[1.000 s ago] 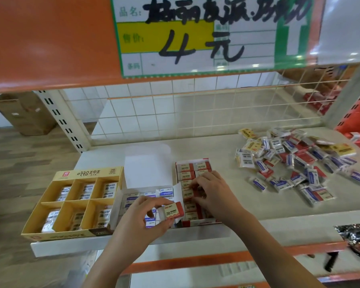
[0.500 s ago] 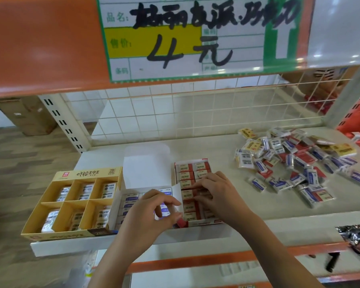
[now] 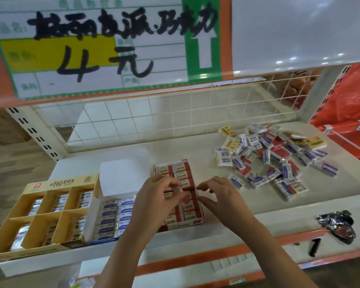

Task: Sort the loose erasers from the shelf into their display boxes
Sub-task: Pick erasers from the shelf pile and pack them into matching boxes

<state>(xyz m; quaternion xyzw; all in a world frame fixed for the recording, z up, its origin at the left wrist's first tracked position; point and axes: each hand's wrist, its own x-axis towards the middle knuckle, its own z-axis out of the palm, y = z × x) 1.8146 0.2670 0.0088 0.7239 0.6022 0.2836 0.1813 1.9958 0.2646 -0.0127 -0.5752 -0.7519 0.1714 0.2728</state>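
Both hands hovered over the red display box (image 3: 178, 196): the left hand (image 3: 156, 201) had its fingers curled, seemingly pinching a red eraser (image 3: 185, 198) into a row, though blur hid the grip, while the right hand (image 3: 220, 199) held nothing, fingers loosely bent. Just left stood the blue box (image 3: 114, 217) and yellow box (image 3: 42, 215), partly stocked. Much remained, judging by the loose pile (image 3: 272, 161) lying well apart to the right on the shelf (image 3: 185, 148).

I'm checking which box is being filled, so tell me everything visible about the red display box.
The red display box is a low, open-topped cardboard tray with a red and white front wall. It lies flat on the shelf, right of the white box. It holds two columns of red and cream erasers. The left hand hovers over its middle; the right hand is at its right edge.
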